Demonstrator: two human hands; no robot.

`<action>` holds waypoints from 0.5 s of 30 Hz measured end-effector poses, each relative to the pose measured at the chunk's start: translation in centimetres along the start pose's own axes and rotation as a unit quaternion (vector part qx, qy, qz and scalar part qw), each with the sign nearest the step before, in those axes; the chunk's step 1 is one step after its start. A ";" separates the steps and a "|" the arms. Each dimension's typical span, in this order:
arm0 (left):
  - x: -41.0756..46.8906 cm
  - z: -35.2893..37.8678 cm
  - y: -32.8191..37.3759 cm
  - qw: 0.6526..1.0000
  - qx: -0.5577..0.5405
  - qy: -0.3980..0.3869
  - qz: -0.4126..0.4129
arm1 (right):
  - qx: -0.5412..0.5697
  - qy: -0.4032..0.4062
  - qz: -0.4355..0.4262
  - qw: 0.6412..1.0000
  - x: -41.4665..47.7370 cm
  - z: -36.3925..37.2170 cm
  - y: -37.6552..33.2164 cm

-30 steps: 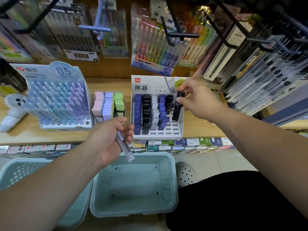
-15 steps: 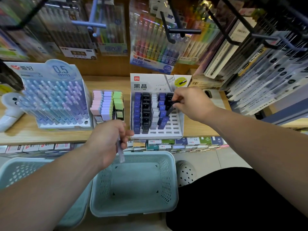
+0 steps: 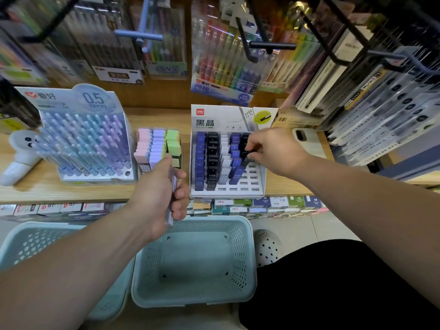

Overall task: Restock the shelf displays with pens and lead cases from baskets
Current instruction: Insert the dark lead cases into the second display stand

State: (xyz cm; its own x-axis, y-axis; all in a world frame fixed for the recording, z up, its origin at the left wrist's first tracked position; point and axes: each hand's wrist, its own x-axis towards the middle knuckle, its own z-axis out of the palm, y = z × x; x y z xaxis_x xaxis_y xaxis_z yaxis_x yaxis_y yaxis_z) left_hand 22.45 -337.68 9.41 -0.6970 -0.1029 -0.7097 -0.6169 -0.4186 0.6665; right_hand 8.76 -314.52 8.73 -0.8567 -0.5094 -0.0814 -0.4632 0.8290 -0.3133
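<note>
Looking down at wooden shelf (image 3: 71,191) running across frame, with hanging marker packs (image 3: 223,67) on black hooks (image 3: 271,45) crowding the space above it. Seeing two pale blue baskets on the floor below: centre basket (image 3: 247,258) directly under the hands, left basket (image 3: 14,246) partly hidden behind left forearm. Noting boxed stock (image 3: 262,206) packed in under shelf edge.

Noting pen display (image 3: 83,139) marked 0.5 sitting left on shelf, full of pastel pens. Eraser tray (image 3: 158,144) just beside it on the right, then lead case display (image 3: 228,186) holding rows of blue, black and white cases, front and right slots showing open. Spotting white phone (image 3: 308,144) lying camera side up just right of that display, white toy figure (image 3: 19,153) at far left, perforated shoe (image 3: 266,246) beside centre basket.

Reaching right hand (image 3: 273,148) over right side of lead case display, fingers curled and pinching black lead case (image 3: 247,154) at the rightmost filled column, blocking view of that column's top. Holding left hand (image 3: 159,194) in front of shelf edge, between eraser tray and lead case display, fingers wrapped round translucent lead case (image 3: 172,198), roughly upright and blurred. Working with hands well apart, each clamped on its own case.
</note>
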 end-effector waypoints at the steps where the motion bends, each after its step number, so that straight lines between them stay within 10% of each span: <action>1: -0.1 0.0 0.0 1.000 -0.002 -0.008 0.001 | -0.012 -0.009 -0.002 1.000 0.0 0.2 0.1; 6: -0.4 0.5 0.2 0.998 -0.034 -0.038 0.026 | -0.046 0.023 -0.017 0.999 0.3 -0.4 -0.6; 15: -1.4 1.8 -0.8 0.975 0.160 -0.108 0.107 | 0.329 -0.125 -0.058 0.934 -1.6 -2.3 -7.4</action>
State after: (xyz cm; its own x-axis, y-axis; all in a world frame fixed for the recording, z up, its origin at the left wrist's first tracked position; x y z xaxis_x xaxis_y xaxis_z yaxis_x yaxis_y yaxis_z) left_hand 23.27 -335.57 10.27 -0.8620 0.0506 -0.5044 -0.5069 -0.1010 0.8561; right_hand 13.03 -319.26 13.34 -0.6916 -0.6932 -0.2032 -0.2400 0.4859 -0.8404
